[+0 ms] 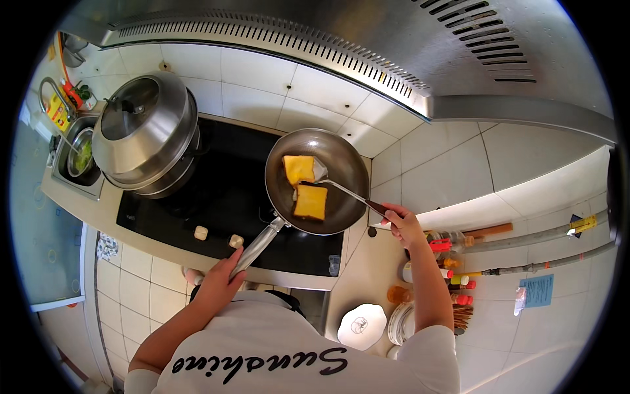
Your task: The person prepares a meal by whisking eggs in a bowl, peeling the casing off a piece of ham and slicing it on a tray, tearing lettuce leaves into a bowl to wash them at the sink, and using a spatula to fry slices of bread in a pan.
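A frying pan (344, 197) stands over the right side of a black glass cooktop (231, 167). Its metal handle (256, 248) is gripped by my left hand (221, 280). Two yellow, egg-coated bread slices lie in the pan: an upper slice (298, 168) and a lower slice (311, 202) close below it. My right hand (402, 224) holds a metal spatula (344, 189) by its dark brown handle. The spatula's blade touches the right edge of the upper slice and seems partly under it. Two control knobs (201, 233) sit near my left hand.
A large lidded steel pot (147, 138) occupies the cooktop's left. Beyond it, a sink (101, 182) holds a bowl of greens (84, 155). On the right counter are a white plate (362, 327), stacked dishes (402, 322) and several bottles (460, 280). A range hood (315, 29) hangs above.
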### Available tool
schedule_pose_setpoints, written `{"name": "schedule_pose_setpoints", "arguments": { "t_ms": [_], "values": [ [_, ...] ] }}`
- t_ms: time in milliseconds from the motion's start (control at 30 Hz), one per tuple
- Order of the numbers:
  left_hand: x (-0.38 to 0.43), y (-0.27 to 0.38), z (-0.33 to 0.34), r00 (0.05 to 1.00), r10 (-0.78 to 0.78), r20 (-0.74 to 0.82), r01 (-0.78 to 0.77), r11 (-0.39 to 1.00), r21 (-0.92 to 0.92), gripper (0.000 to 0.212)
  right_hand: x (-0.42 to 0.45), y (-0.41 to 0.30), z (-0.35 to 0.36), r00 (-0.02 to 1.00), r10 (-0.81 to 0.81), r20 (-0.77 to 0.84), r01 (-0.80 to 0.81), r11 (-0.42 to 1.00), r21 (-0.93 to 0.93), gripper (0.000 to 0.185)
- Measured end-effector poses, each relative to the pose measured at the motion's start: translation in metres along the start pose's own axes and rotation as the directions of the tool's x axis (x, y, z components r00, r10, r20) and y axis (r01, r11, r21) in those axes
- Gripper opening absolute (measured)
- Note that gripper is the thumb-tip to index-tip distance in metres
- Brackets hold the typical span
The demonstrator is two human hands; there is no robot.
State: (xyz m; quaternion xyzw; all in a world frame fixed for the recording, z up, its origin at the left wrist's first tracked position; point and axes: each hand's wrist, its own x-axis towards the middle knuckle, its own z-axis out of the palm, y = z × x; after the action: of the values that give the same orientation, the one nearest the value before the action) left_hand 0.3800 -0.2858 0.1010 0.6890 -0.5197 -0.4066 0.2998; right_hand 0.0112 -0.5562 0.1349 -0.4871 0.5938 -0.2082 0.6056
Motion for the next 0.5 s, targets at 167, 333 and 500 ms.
{"name": "schedule_pose_setpoints", "arguments": {
  "t_ms": [167,333,500],
  "values": [
    [0.001,0.001,0.000,0.999,0.046,-0.011,-0.046,0.999,0.019,0.054,-0.001,0.024,0.004,1.000,0.001,0.007,-0.002,0.983,0.184,0.035],
    [0.001,0.001,0.000,0.998,0.055,-0.005,-0.055,0.998,0.017,0.055,-0.015,0.031,0.009,1.000,-0.007,0.015,0.002,0.944,0.330,0.035],
    [0.002,0.001,0.000,0.998,0.062,-0.001,-0.062,0.998,0.034,0.056,-0.038,0.032,0.010,0.988,-0.099,-0.118,0.130,0.949,0.286,0.034]
  ]
}}
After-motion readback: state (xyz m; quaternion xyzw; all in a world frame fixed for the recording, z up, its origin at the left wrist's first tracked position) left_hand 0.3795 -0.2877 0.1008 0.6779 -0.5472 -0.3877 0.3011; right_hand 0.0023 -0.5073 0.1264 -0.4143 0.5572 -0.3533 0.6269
